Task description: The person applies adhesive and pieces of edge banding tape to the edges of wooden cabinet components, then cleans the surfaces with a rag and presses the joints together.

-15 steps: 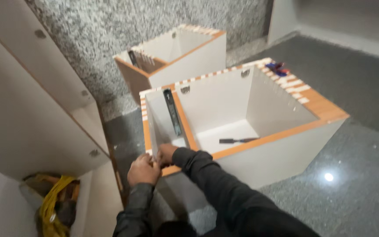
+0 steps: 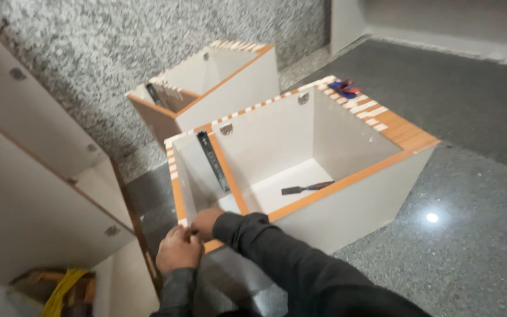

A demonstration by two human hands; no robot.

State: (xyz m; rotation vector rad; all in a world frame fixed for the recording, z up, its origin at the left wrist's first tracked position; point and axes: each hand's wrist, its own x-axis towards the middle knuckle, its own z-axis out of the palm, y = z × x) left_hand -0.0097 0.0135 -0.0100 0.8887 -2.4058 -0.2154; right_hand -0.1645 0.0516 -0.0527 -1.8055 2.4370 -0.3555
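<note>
**A:** Start at the far left. What lies out beyond the hands?

**B:** Well left of them a white cabinet panel [image 2: 36, 194] leans, with round fittings on its face, and below it sits a tangle of yellow strap [image 2: 60, 293]. Neither is touched; they look parked out of the way.

**A:** And the hands themselves?

**B:** The left hand [image 2: 178, 249] and right hand [image 2: 206, 222] meet at the near left corner of the open white cabinet box [image 2: 353, 205], which lies on the floor with its opening up. The fingers of both are curled in tight at one spot on the orange-edged rim [image 2: 178, 202]. I cannot tell whether either pinches something small or only presses on the edge; the fingertips hide it.

**A:** Why work there?

**B:** My guess is that the box lies on its back so the rim faces up, which puts that corner within easy reach.

**A:** What sits just past the grip?

**B:** A dark slide rail [image 2: 213, 161] is fixed on the inner wall just above and right of the hands. Farther right, on the box's inner floor, a chisel-like tool [image 2: 306, 188] lies loose, apart from both hands.

**A:** Anything beyond?

**B:** A second, smaller box [image 2: 230, 82] stands behind, against the speckled granite wall [image 2: 89, 53]. On the big box's far rim, well right, rests a small red and blue object [image 2: 343, 88].
</note>
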